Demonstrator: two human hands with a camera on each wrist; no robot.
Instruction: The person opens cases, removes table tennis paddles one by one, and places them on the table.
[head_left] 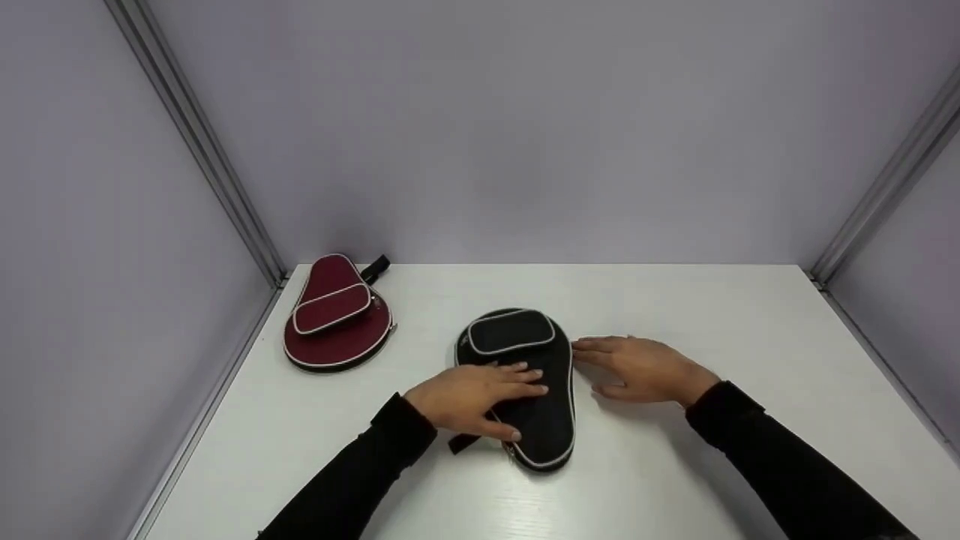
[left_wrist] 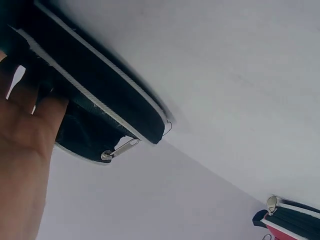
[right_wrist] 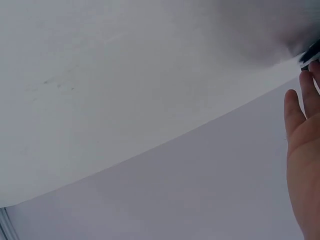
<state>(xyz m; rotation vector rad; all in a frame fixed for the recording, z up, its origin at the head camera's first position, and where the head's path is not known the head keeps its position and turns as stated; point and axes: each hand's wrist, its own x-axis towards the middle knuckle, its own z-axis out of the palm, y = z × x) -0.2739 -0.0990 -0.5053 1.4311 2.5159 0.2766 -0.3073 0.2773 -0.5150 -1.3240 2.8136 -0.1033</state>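
A black table tennis paddle case (head_left: 553, 420) with pale piping lies flat on the white table, its small pocket (head_left: 512, 332) toward the back and narrow end toward the front. My left hand (head_left: 472, 394) rests across its left side, fingers spread and fairly straight on the fabric. Close by the case's right edge is my right hand (head_left: 649, 370), palm down with extended fingers, fingertips right at the piping. In the left wrist view, a metal zipper pull (left_wrist: 122, 149) hangs at the pocket. A short black strap (head_left: 463, 443) sticks out under the left hand.
A dark red paddle case (head_left: 330, 351) with the same pale piping lies at the table's back left, its black strap (head_left: 375, 268) pointing to the rear wall. Grey-white panels (head_left: 525, 135) enclose the table (head_left: 712, 300) at the back and both sides.
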